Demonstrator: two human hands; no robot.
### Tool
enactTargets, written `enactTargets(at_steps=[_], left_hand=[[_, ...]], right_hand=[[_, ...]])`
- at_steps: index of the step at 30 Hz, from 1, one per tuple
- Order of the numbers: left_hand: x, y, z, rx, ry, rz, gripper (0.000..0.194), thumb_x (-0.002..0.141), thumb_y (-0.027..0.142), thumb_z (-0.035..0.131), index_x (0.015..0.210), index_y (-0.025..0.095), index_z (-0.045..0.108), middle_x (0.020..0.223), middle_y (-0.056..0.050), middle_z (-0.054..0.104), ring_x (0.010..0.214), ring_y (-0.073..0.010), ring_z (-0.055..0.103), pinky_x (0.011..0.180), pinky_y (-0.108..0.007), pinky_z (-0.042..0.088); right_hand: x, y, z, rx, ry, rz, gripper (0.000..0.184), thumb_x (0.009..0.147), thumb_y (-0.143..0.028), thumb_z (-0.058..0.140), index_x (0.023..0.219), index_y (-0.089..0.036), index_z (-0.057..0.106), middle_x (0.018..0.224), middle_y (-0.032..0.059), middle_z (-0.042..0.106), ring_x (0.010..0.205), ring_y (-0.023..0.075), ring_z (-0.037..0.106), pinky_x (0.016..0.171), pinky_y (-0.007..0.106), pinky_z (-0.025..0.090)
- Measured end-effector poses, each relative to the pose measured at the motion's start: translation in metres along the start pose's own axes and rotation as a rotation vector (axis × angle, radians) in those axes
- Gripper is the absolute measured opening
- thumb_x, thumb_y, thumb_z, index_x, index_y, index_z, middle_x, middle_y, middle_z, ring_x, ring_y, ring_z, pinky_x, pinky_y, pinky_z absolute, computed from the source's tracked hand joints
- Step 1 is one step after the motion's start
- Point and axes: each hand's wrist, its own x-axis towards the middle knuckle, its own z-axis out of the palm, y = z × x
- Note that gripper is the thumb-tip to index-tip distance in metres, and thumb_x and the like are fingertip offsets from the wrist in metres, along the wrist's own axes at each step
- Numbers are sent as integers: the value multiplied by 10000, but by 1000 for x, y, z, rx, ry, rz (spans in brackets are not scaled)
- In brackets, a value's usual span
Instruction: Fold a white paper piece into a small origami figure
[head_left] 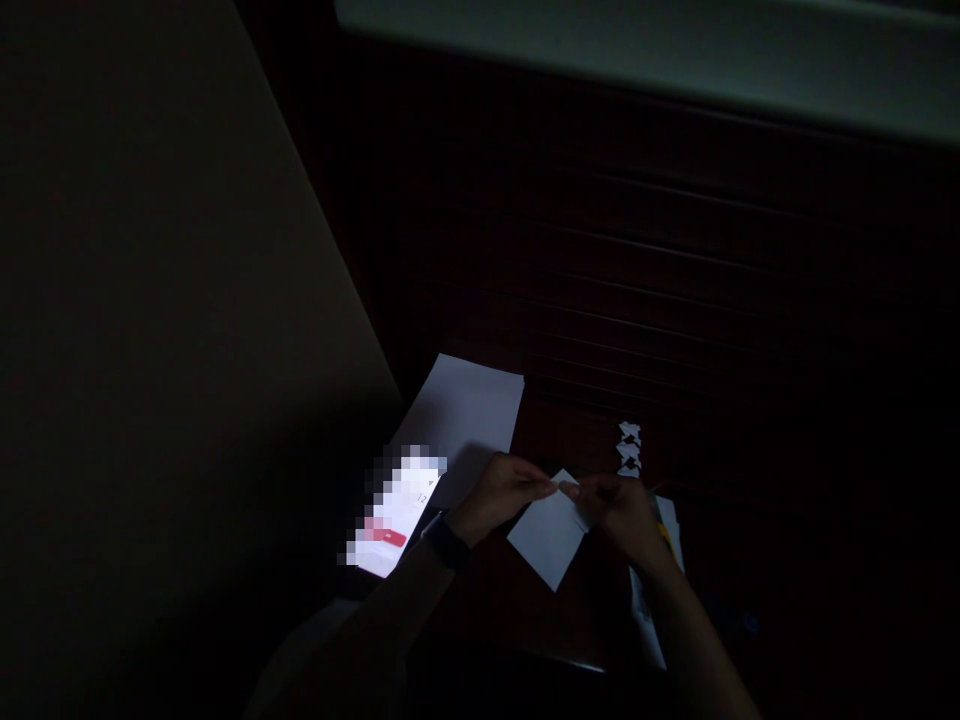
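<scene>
A small white sheet of paper lies turned cornerwise on the dark table, with its top corner between my two hands. My left hand, with a dark watch on its wrist, pinches the paper near that corner. From the other side my right hand closes thumb and fingers on the paper's upper right edge. The fingertips of both hands nearly meet. Dim light hides whether a fold is in the paper.
Left of my hands lies a stack of larger white sheets, with a lit phone screen in front. Several small folded paper pieces stand in a row behind my right hand. More papers lie under my right forearm. A dark panelled surface rises behind.
</scene>
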Motion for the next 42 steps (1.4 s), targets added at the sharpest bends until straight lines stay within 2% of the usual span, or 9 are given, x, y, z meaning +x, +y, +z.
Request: enactTargets(at_steps=[9, 16, 20, 24, 27, 32, 36, 42], left_hand=[[0, 0, 0, -12, -9, -12, 198, 675, 312, 631, 705, 122, 676, 636, -30, 633, 582, -112, 537, 514, -205, 378], [0, 3, -1, 41, -32, -31, 219, 673, 334, 627, 708, 123, 676, 626, -24, 632, 569, -111, 534, 504, -205, 373], [-1, 5, -1, 40, -50, -16, 226, 679, 342, 621, 706, 125, 676, 612, -24, 628, 564, -113, 535, 506, -210, 373], [-3, 6, 0, 41, -83, -16, 227, 687, 341, 615, 730, 128, 680, 681, -42, 658, 620, -134, 568, 542, -220, 398], [-3, 3, 2, 35, -156, -5, 220, 687, 336, 619, 743, 134, 688, 723, -51, 677, 651, -144, 584, 569, -227, 411], [-3, -2, 6, -2, -180, 22, 203, 670, 318, 640, 706, 125, 691, 662, -45, 670, 583, -125, 568, 537, -216, 396], [-2, -2, 7, -11, -187, 22, 215, 671, 319, 641, 737, 122, 694, 697, -56, 680, 610, -133, 579, 560, -221, 409], [-1, 2, 2, 45, -163, 10, 252, 678, 347, 625, 759, 118, 692, 750, -66, 691, 668, -159, 606, 589, -233, 429]], right_hand=[[-1, -1, -1, -34, -17, -6, 331, 692, -444, 602, 748, -134, 704, 598, 34, 640, 509, 133, 521, 433, 203, 356], [-3, -4, -2, -64, 8, -50, 378, 730, -463, 547, 612, -124, 667, 503, 4, 558, 458, 102, 453, 407, 193, 309], [-2, -3, -3, -33, -3, -40, 368, 718, -457, 562, 596, -122, 656, 504, 11, 564, 462, 110, 462, 419, 202, 326], [-2, -4, -4, 16, -36, -56, 328, 714, -443, 573, 673, -136, 681, 613, 43, 640, 568, 159, 549, 490, 224, 388], [0, 0, -1, 78, -87, -88, 303, 710, -421, 581, 742, -142, 695, 694, 56, 667, 640, 178, 574, 561, 247, 417], [1, 11, 5, 207, -73, 39, 255, 647, -374, 651, 639, -122, 688, 523, 15, 602, 451, 113, 474, 441, 222, 327], [-1, 12, 7, 337, -29, 122, 258, 634, -365, 653, 535, -127, 633, 430, -29, 505, 383, 84, 397, 400, 216, 275], [-1, 1, 4, 315, 39, 99, 316, 679, -430, 610, 566, -135, 624, 463, -21, 518, 408, 93, 422, 393, 213, 281]])
